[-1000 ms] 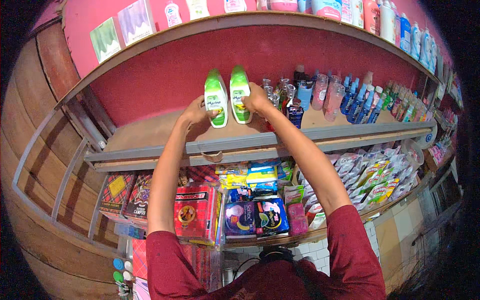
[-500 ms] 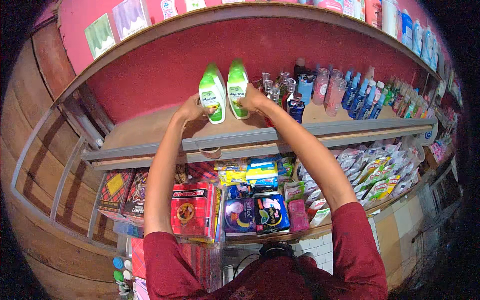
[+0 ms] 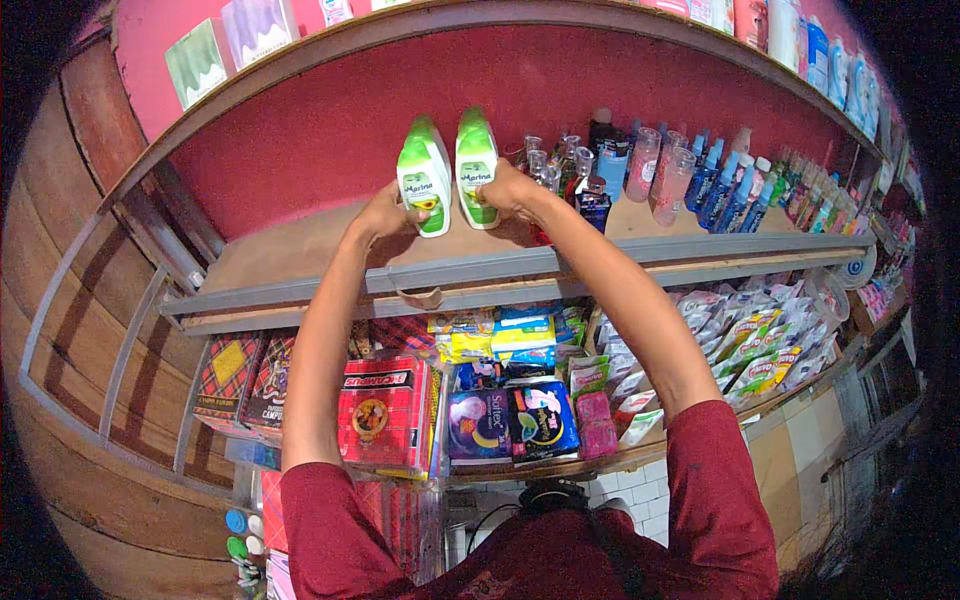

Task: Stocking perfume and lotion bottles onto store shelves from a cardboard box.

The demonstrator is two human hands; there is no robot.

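Two white bottles with bright green caps and green labels stand upright side by side, a narrow gap between them, on the wooden shelf; behind each, more green and white shows, as of another bottle in line. My left hand (image 3: 386, 216) is closed around the outer side of the left bottle (image 3: 424, 192), its thumb across the front. Around the right side of the right bottle (image 3: 477, 172), my right hand (image 3: 512, 190) is closed, with its thumb on the label. The far fingers of both hands are hidden behind the bottles.
Clear glass bottles (image 3: 573, 165), pink bottles (image 3: 672, 185) and blue spray bottles (image 3: 735, 200) crowd the shelf to the right. A grey rail (image 3: 470, 268) edges the shelf. Below are red boxes (image 3: 385, 412) and packets; overhead is an upper shelf (image 3: 480, 17).
Both hands and the two bottles have shifted slightly back toward the pink wall. The grip of each hand looks the same.
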